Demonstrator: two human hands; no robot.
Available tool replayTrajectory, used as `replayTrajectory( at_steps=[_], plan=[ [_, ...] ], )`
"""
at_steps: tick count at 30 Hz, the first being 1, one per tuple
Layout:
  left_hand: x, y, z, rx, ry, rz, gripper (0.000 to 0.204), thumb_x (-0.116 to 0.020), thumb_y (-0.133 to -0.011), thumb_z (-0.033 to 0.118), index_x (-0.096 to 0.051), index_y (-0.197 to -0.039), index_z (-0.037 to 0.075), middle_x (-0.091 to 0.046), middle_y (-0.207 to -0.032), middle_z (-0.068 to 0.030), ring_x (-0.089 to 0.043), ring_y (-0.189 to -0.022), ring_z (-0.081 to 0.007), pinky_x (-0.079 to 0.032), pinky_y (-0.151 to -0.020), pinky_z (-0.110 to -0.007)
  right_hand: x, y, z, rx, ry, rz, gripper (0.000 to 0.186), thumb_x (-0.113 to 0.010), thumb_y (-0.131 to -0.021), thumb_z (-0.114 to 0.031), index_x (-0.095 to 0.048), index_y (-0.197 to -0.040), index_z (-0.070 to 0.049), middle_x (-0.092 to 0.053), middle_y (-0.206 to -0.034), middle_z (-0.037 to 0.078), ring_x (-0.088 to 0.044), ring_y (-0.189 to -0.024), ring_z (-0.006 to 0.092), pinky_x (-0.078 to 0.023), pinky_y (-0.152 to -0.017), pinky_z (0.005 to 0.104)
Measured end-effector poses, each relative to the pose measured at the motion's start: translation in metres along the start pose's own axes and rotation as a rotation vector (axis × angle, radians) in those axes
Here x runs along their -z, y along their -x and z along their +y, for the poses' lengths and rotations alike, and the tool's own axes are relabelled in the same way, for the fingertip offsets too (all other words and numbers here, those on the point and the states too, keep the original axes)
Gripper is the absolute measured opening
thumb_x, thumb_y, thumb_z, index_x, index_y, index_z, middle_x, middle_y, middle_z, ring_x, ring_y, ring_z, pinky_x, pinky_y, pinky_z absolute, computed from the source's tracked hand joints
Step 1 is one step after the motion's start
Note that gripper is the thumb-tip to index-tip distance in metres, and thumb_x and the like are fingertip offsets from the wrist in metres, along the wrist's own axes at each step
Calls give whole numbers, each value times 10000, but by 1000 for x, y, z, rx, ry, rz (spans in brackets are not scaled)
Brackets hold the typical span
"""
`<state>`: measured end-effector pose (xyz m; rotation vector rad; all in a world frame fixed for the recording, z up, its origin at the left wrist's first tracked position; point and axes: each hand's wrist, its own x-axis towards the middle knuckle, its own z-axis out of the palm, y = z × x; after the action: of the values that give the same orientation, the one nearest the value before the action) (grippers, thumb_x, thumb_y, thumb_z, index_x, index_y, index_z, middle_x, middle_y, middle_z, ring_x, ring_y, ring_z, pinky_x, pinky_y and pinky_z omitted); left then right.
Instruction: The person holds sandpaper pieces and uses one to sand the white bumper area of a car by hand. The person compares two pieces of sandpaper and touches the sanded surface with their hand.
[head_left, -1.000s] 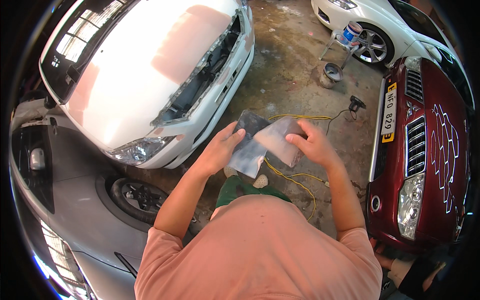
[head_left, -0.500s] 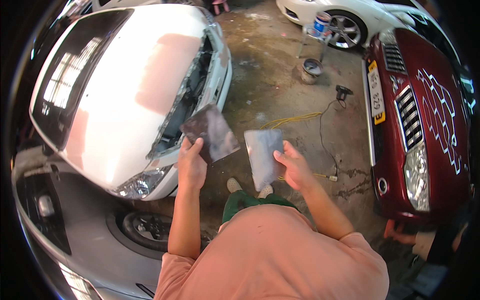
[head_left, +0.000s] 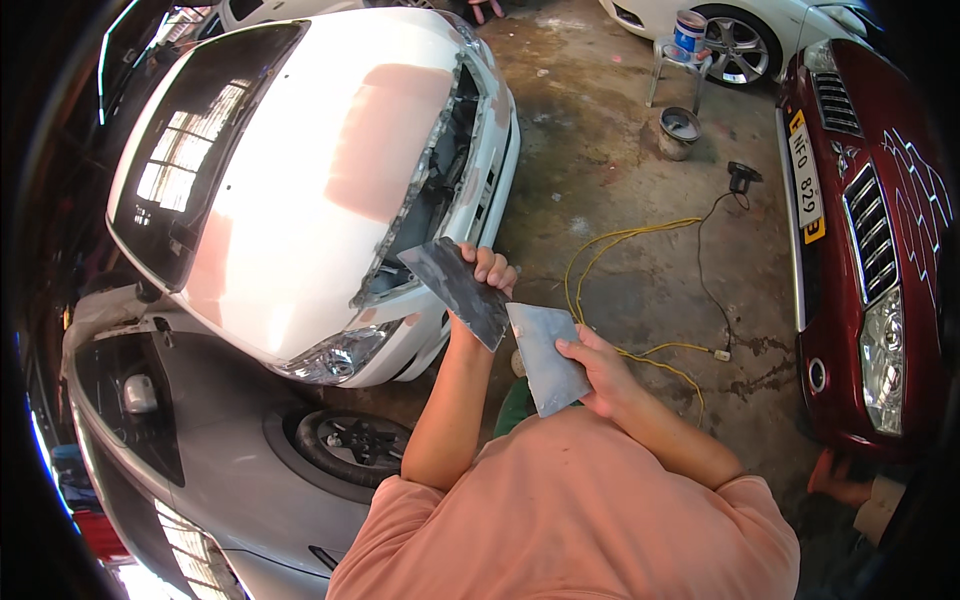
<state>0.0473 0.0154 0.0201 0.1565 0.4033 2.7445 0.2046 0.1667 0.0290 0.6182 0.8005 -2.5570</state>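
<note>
My left hand (head_left: pixel 490 270) is closed around the upper right edge of a dark, grey-smeared sheet of sandpaper (head_left: pixel 455 292), fingers showing over its edge. My right hand (head_left: pixel 604 372) pinches a paler grey sheet of sandpaper (head_left: pixel 543 352) at its right side, thumb on top. The two flat sheets tilt in front of my chest with their near edges close together; whether they touch I cannot tell. Beyond my left hand is a white car (head_left: pixel 290 130) with pinkish patches on its hood and an open gap at its front.
A grey car (head_left: pixel 235 430) stands at lower left, a dark red car (head_left: pixel 870 330) at right. A yellow cord (head_left: pixel 610 238) and a black power tool (head_left: pixel 742 178) lie on the floor. Farther off are a bucket (head_left: pixel 677 145) and a stool (head_left: pixel 655 75) bearing a can. Another person's hand (head_left: pixel 835 480) shows at lower right.
My hands have come closer together, bringing the two sheets nearly edge to edge. My left hand has turned, so its fingers now show over the dark sheet. The whole view has shifted.
</note>
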Motion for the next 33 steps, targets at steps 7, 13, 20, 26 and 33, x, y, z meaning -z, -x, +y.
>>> replayTrajectory(
  at_steps=[7, 13, 20, 26, 33],
  plan=[
    [-9, 6, 1, -378, -637, 3, 320, -357, -1106, 305, -460, -899, 84, -439, -724, -41, -457, -656, -177, -408, -645, -334, -18, 11, -10, -17, 82, -60, 287, -615, -991, -159, -502, -1227, -42, -623, -1148, 68, -621, -1033, 139, -539, -904, 360],
    [45, 45, -9, -184, -970, 575, 380, -410, -1098, 379, -509, -1214, 31, -582, -1117, -46, -559, -1037, -163, -436, -949, -294, -27, 4, -41, 217, -33, -42, 275, -600, -991, -119, -503, -1232, -30, -618, -1188, 87, -619, -1056, 161, -525, -926, 340],
    [38, 127, 15, -44, -369, 599, 193, -594, -1010, 187, -566, -1171, 85, -627, -1186, -50, -620, -1078, -179, -520, -965, -382, 15, -22, -69, 517, 444, 119, 437, -630, -889, 10, -489, -1302, -23, -606, -1237, 94, -601, -1108, 194, -465, -991, 340],
    [32, 156, 13, -154, -291, 717, 335, -546, -1036, 257, -512, -1324, 88, -617, -1210, -70, -645, -1038, -216, -557, -914, -416, -3, -34, -42, 596, 1014, -4, 429, -592, -903, -5, -472, -1314, -28, -566, -1249, 83, -541, -1144, 196, -407, -999, 312],
    [10, 190, 12, -404, -322, 782, 268, -516, -1043, 208, -506, -1252, 39, -598, -1198, -97, -626, -1000, -182, -568, -795, -327, -62, -7, -1, 972, 1462, -758, 544, -555, -884, 80, -473, -1398, -81, -458, -1419, 207, -517, -1279, 368, -451, -1059, 423]
  ],
)
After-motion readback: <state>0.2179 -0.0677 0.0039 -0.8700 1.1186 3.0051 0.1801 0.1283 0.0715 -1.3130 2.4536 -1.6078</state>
